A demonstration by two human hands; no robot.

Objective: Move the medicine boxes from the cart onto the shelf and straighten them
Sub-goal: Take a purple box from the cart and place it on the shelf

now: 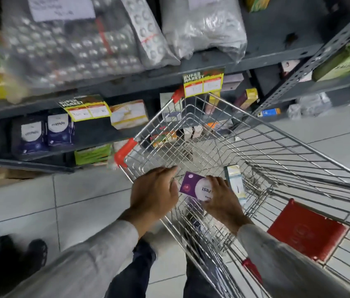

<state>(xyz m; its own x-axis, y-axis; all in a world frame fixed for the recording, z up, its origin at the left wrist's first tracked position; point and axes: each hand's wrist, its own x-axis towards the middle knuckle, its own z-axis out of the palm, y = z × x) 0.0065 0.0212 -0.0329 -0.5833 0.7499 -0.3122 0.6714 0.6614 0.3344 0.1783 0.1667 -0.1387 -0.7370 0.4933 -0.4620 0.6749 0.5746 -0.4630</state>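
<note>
head view: pale box (235,181) beside purple box (193,186)

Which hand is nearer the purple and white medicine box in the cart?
Right. The right hand rests on the purple and white medicine box, fingers over its right end; the left hand is just off its left edge.

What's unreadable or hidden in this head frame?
- Purple box: name partly covered by the right hand; its grip is unclear.
- Price tags: writing too small.
- Blister packs, top shelf: motion-blurred.
- Cart floor near the sleeves: contents hidden by wire.
</note>
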